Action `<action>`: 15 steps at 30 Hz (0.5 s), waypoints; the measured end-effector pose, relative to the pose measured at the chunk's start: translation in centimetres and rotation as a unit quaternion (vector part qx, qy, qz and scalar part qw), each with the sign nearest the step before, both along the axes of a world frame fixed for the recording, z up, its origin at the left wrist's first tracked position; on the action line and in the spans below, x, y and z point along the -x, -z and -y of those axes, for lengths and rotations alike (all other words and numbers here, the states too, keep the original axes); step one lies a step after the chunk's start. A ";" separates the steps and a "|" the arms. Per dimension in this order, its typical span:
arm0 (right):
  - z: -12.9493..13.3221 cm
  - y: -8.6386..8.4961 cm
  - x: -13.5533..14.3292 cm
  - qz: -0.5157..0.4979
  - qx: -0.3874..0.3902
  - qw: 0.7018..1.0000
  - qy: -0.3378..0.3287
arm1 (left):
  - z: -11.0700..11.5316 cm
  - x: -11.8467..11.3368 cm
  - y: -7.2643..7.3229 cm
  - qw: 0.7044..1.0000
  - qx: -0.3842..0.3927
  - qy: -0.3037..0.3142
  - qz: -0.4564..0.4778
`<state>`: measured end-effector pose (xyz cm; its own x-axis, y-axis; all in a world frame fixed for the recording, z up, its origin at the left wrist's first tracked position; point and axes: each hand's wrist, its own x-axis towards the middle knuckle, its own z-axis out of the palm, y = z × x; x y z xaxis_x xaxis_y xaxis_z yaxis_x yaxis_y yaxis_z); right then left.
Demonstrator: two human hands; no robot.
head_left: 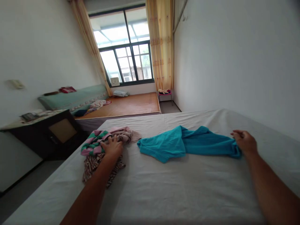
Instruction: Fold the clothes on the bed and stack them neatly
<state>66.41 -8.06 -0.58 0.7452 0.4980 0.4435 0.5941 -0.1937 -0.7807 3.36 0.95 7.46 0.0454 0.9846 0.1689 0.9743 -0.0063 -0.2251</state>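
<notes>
Turquoise garment (167,143), plain and wrinkled, stretched sideways across the pale sheet (182,190), broader at left, narrower and folded at right; near its left end, a crumpled heap of clothes (97,140), pink-and-green piece (90,148) at left, dusty-pink cloth (130,136) behind, brown-and-white patterned cloth (90,165) in front.

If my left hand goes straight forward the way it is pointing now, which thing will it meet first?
Probably the pinkish-beige cloth, just beyond the fingers of your left hand; depth is unclear, so they may already touch it.

Window (126,47) between patterned curtains (161,47); clock (115,82) on sill.
</notes>
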 end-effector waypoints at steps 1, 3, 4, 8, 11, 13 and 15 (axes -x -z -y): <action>0.1 1.0 -0.5 0.015 0.056 0.998 -0.001 | 0.6 -1.7 -0.2 0.999 -0.009 0.044 -0.012; 0.1 2.3 -1.7 0.010 0.112 0.994 -0.018 | 1.9 -5.3 -0.4 0.983 -0.002 0.185 -0.009; 0.0 2.7 -2.2 0.008 0.120 0.992 -0.029 | 2.4 -7.0 -0.2 0.967 0.029 0.252 0.001; -0.2 3.3 -3.4 -0.004 0.108 0.990 -0.085 | 3.0 -11.6 1.7 0.928 0.106 0.356 0.035; 0.0 3.1 -3.1 -0.013 0.093 0.990 -0.104 | 2.2 -12.7 3.4 0.932 0.059 0.350 0.077; 0.3 2.5 -2.6 -0.033 0.056 0.992 -0.106 | 1.6 -12.8 3.9 0.941 0.025 0.313 0.128; 0.9 1.6 -2.3 -0.090 -0.023 0.990 -0.103 | 1.1 -12.2 3.7 0.947 -0.012 0.243 0.208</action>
<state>68.72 -8.97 -2.15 0.6992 0.6298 0.3384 0.4678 -0.0452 -0.8827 15.57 -0.11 3.80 0.4168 0.8603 0.2935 0.8621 -0.4765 0.1724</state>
